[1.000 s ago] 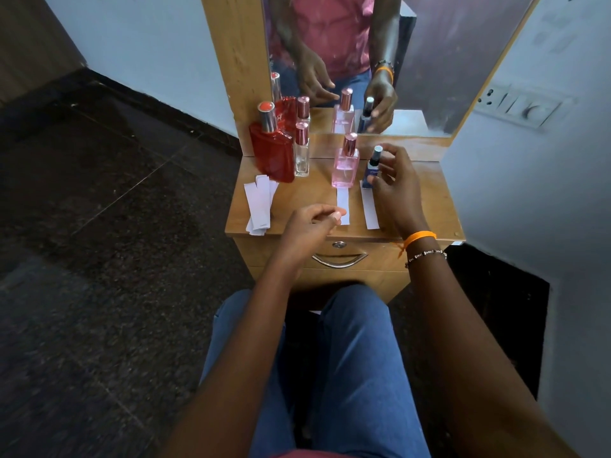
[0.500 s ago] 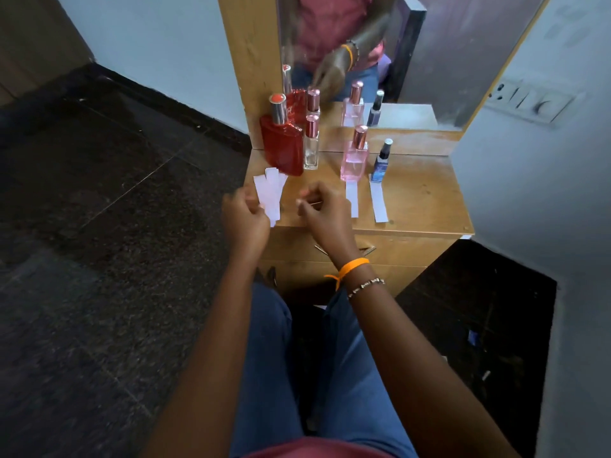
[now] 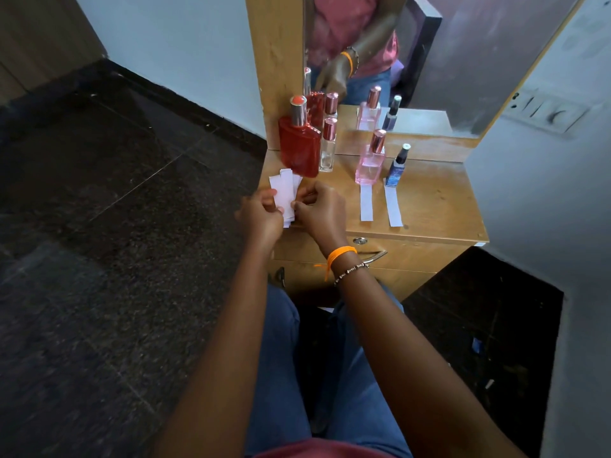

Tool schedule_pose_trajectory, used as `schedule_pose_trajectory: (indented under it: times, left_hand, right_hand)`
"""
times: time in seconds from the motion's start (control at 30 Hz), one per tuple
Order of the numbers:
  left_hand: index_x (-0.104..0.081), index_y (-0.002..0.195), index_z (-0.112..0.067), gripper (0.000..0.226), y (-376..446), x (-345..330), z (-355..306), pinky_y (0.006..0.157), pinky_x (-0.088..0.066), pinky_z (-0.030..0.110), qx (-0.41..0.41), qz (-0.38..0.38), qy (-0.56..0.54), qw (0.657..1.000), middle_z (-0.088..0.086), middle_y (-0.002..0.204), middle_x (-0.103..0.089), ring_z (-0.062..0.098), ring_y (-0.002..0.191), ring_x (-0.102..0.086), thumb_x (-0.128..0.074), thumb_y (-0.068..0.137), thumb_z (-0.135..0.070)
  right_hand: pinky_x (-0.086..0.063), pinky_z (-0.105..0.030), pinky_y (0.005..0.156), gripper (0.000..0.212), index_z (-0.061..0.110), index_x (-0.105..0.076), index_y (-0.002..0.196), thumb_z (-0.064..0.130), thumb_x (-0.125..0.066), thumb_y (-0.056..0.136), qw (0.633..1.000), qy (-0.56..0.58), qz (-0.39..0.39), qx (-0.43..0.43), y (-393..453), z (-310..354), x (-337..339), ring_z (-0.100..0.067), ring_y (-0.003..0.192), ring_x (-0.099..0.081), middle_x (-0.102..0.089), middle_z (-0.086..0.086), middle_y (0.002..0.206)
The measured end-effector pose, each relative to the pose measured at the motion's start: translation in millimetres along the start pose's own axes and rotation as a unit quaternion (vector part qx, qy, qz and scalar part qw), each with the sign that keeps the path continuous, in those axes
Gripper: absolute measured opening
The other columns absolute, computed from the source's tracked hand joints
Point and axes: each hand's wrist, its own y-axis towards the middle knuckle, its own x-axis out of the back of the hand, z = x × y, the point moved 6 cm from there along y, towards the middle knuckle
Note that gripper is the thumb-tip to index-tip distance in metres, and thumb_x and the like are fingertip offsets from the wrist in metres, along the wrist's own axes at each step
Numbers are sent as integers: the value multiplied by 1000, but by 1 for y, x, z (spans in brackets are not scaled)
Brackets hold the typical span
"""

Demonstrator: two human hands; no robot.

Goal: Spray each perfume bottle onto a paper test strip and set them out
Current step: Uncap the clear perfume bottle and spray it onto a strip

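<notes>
At the left edge of the wooden worktop [image 3: 429, 206] my left hand [image 3: 261, 214] is curled, its thumb and fingertips pinching the left side of the stack of blank paper strips [image 3: 285, 190]. My right hand [image 3: 319, 211], with an orange band and a beaded bracelet at the wrist, is closed on the right edge of the same stack, thumb and forefinger nipping what looks like a single strip, though I cannot tell how many it has hold of. Just behind the stack stands the red bottle [image 3: 299, 148] with its silver collar, and touching or nearly touching its right side is the slim clear bottle [image 3: 328, 150] with a rose cap. Further right stands the pink bottle [image 3: 369, 163], and a white strip [image 3: 366, 202] lies flat in front of it, its far end at the bottle's base. Beside that is the small dark blue bottle [image 3: 396, 170], with a second strip [image 3: 392, 206] laid out before it in the same way. Behind them the mirror [image 3: 463, 61] doubles the bottles.
</notes>
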Motion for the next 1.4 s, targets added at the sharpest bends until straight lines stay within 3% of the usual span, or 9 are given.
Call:
schedule_pose_trajectory:
  times: [0.1,0.2,0.47,0.6,0.77,0.93,1.4]
  left_hand:
    - [-56,126,-16,43,0,0,-2,98,-47,43,-20,-7,29,999,12,131,-47,29,122,-47,-62,84,-5]
    - [-52,131,-14,47,-2,1,-4,99,-45,36,-40,-5,32,999,14,132,-41,28,122,-46,-62,85,-6]
    - [-57,127,-25,43,0,-1,-2,103,-43,35,-54,20,25,998,11,134,-38,27,127,-41,-62,87,-9]
    - [-54,130,-25,47,0,-2,-1,104,-40,35,-72,31,29,997,10,136,-42,29,129,-40,-60,88,-7]
    - [-43,138,-25,56,-2,-2,1,106,-40,43,-83,29,19,996,8,138,-45,28,129,-40,-61,87,-10]
    - [-44,138,-22,56,-3,-3,2,107,-39,42,-86,33,10,996,7,141,-42,27,131,-38,-61,87,-7]
    - [-43,138,-24,54,-13,-2,0,105,-39,45,-114,18,29,993,3,142,-43,28,129,-39,-61,88,-16]
  right_hand:
    - [-52,-35,71,11,8,-66,85,6,-70,74,1000,-8,2,-3,0,0,-1,-22,84,-67,-72,-8,88]
    - [-43,-26,60,11,13,-65,79,13,-74,73,1000,-14,0,-8,-1,3,-3,-20,79,-65,-71,-5,83]
    - [-44,-27,63,20,21,-61,69,22,-80,67,999,-20,-8,-49,0,8,-2,-19,77,-64,-71,-3,82]
    - [-47,-27,63,20,17,-71,75,28,-82,64,997,-26,-14,-68,2,6,-3,-21,78,-68,-74,-4,83]
    - [-53,-32,67,17,17,-72,76,25,-82,64,997,-14,-19,-74,2,2,-3,-21,78,-69,-74,-4,82]
    - [-56,-40,73,11,16,-73,78,20,-78,69,997,-11,-23,-68,3,-2,-4,-21,80,-69,-75,-4,82]
    - [-57,-46,72,17,10,-74,79,15,-81,65,997,34,-3,-66,3,-2,-4,-24,77,-70,-74,-7,80]
